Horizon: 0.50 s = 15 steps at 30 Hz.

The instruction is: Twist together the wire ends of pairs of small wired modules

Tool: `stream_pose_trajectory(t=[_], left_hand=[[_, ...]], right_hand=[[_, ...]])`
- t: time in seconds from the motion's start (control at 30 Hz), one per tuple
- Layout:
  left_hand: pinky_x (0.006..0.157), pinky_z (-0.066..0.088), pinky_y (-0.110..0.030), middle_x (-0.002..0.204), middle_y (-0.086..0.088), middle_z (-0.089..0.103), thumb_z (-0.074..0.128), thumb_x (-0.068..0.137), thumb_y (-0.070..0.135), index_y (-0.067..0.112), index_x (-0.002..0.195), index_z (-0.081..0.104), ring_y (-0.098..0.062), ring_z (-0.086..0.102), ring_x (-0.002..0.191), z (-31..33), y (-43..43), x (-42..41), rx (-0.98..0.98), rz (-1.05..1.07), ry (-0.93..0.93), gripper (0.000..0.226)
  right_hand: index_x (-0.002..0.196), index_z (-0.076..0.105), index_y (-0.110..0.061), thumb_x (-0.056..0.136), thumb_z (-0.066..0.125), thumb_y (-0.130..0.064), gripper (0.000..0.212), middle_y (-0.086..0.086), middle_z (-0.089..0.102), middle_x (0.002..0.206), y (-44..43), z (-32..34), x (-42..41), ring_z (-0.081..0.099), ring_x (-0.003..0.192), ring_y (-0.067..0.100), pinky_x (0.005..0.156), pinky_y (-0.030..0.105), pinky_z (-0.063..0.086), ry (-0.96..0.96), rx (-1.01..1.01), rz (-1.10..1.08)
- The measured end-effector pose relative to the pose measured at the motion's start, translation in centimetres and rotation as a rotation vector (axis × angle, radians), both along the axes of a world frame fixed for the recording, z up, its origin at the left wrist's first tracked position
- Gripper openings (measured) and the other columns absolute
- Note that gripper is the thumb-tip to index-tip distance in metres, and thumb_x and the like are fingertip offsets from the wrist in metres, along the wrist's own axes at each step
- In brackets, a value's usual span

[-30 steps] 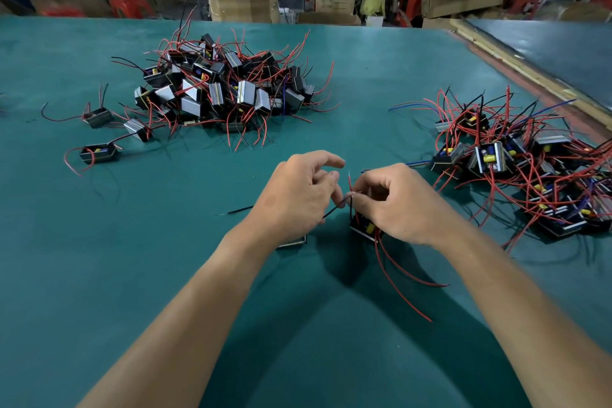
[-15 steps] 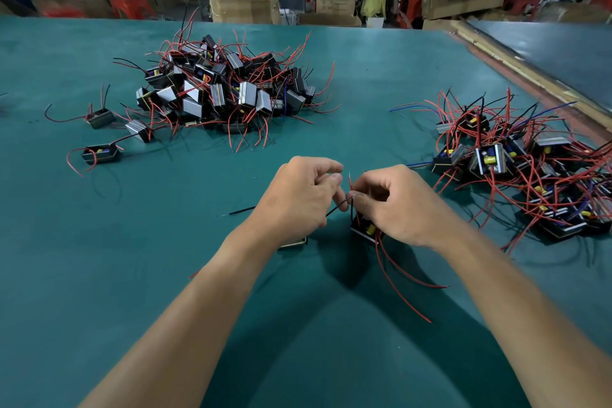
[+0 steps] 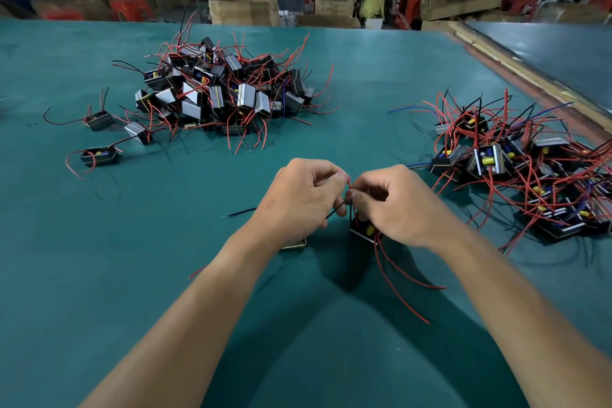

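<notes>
Your left hand [image 3: 298,199] and right hand [image 3: 394,205] meet over the middle of the green table [image 3: 132,258], the curled fingers [image 3: 332,177] of both pinching red wire ends [image 3: 348,183] between them. One module [image 3: 362,231] shows just below your right hand, a second module [image 3: 295,243] beneath your left wrist. A heap of modules [image 3: 225,89] lies toward the far left corner, and a wired tangle [image 3: 516,162] spreads along the right edge.

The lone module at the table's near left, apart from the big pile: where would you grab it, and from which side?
Take the lone module by its boxy body, pinching the two long sides from above. It lies flat on the table with room around it; its red wire is thin and floppy, probably a poor handle.
</notes>
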<state>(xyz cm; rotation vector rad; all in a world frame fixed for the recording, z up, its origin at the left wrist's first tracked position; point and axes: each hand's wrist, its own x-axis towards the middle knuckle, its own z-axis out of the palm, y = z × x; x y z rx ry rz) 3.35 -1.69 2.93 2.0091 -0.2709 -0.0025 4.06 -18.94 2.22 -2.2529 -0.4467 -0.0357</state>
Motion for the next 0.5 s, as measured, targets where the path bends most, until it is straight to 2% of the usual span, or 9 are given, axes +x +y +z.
stream_pose_trajectory(t=[0.17, 0.3, 0.5], left_hand=[[0.047, 0.039, -0.025, 0.055, 0.003, 0.064, 0.065, 0.092, 0.021, 0.021, 0.081, 0.074, -0.018, 0.044, 0.044, -0.02, -0.03, 0.19, -0.072, 0.02, -0.005, 0.014], [0.049, 0.041, -0.028, 0.054, 0.002, 0.063, 0.071, 0.088, 0.021, 0.022, 0.082, 0.076, -0.018, 0.045, 0.047, -0.04, 0.13, 0.24, -0.081, 0.044, 0.011, 0.008], [0.041, 0.032, -0.014, 0.047, 0.006, 0.057, 0.071, 0.087, 0.023, 0.024, 0.081, 0.079, -0.006, 0.041, 0.037, -0.19, 0.3, 0.29, -0.08, 0.067, 0.035, 0.01]], right_hand=[[0.074, 0.072, -0.018, 0.095, 0.062, -0.027, 0.025, 0.001, 0.07, 0.062, -0.01, -0.06, 0.0, 0.054, 0.052, 0.011, 0.054, 0.035, 0.048, 0.041, 0.04, 0.042], [0.075, 0.073, -0.017, 0.094, 0.065, -0.025, 0.022, -0.003, 0.07, 0.062, -0.01, -0.22, 0.15, 0.055, 0.05, 0.008, 0.052, 0.028, 0.045, 0.047, 0.071, 0.03], [0.075, 0.073, -0.021, 0.091, 0.069, -0.022, 0.017, -0.008, 0.067, 0.059, -0.17, -0.3, 0.19, 0.052, 0.049, 0.001, 0.05, 0.015, 0.039, -0.001, 0.077, 0.031]])
